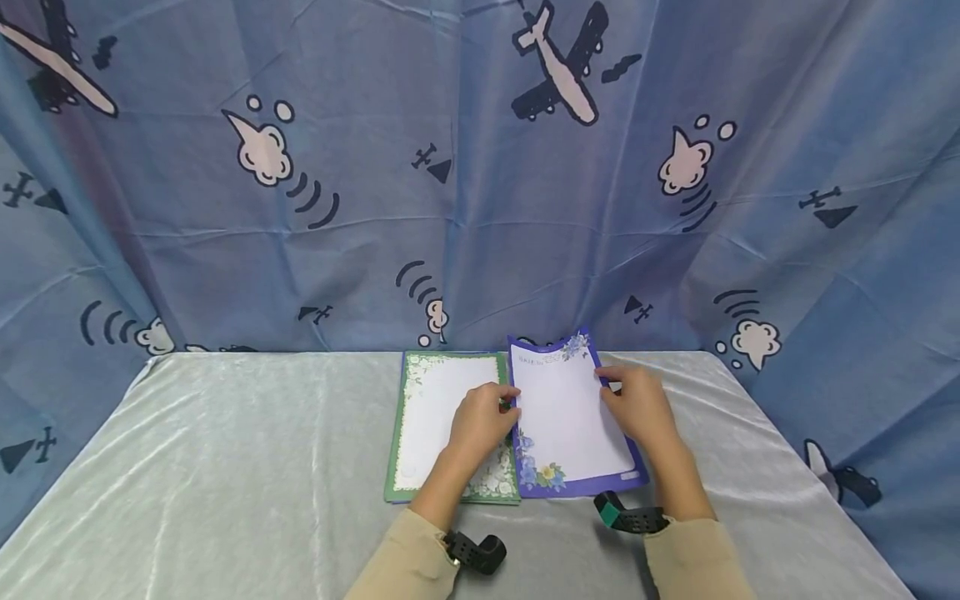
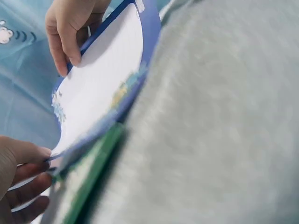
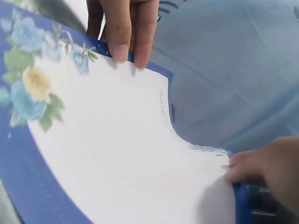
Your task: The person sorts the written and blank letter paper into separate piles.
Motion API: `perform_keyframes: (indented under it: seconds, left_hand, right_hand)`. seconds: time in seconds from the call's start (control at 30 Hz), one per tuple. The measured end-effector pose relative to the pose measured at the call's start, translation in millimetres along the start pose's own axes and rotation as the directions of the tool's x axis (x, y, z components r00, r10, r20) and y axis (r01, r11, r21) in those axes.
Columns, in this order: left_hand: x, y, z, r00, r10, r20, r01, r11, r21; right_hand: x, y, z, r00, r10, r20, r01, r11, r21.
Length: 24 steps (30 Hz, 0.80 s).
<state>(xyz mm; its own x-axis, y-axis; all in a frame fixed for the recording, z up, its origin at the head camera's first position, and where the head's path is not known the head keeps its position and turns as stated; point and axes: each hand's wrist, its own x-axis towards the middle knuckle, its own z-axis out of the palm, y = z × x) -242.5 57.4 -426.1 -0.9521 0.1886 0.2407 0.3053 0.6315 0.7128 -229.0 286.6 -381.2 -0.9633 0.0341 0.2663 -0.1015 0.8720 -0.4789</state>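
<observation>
A sheet of paper with a blue-purple border and printed flowers [image 1: 566, 417] is held up between both hands, its far edge bowed. My left hand [image 1: 480, 423] pinches its left edge between thumb and fingers. On the opposite side, my right hand [image 1: 643, 408] pinches the right edge. In the right wrist view the sheet [image 3: 117, 135] curves strongly between the two hands. Beneath and left of the left hand lies a stack of green-bordered paper [image 1: 431, 417] with a floral print, partly covered by that hand.
A pale, plush cloth [image 1: 247, 467] covers the table. Behind it hangs a blue curtain [image 1: 480, 183] printed with airplanes and clouds. Each wrist carries a black strap-on camera mount, one by the left sleeve [image 1: 405, 558] and one by the right sleeve [image 1: 693, 558].
</observation>
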Motion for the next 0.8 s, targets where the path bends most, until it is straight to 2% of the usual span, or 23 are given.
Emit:
perform_keyframes:
  seconds: [0.17, 0.5, 0.6, 0.8]
  left_hand:
    - [-1.6, -9.4, 7.9, 1.000, 0.018, -0.014, -0.018, 1.000, -0.005]
    - [-1.6, -17.8, 13.8, 1.000, 0.009, -0.026, -0.011, 0.998, -0.058]
    - [-1.9, -17.9, 15.3, 1.000, 0.005, -0.022, -0.006, 1.000, -0.031]
    - [-3.0, -16.1, 18.5, 1.000, 0.009, -0.028, -0.007, 0.998, 0.064]
  right_hand:
    - [-2.0, 11, 12, 0.997, 0.067, 0.036, -0.067, 0.998, -0.006]
    - [-6.4, 28, 32, 0.984, 0.176, -0.001, -0.175, 0.983, 0.055]
    - [-7.3, 29, 34, 0.979, 0.203, -0.015, -0.202, 0.978, 0.049]
    - [-7.2, 31, 38, 0.977, 0.202, -0.064, -0.203, 0.979, -0.009]
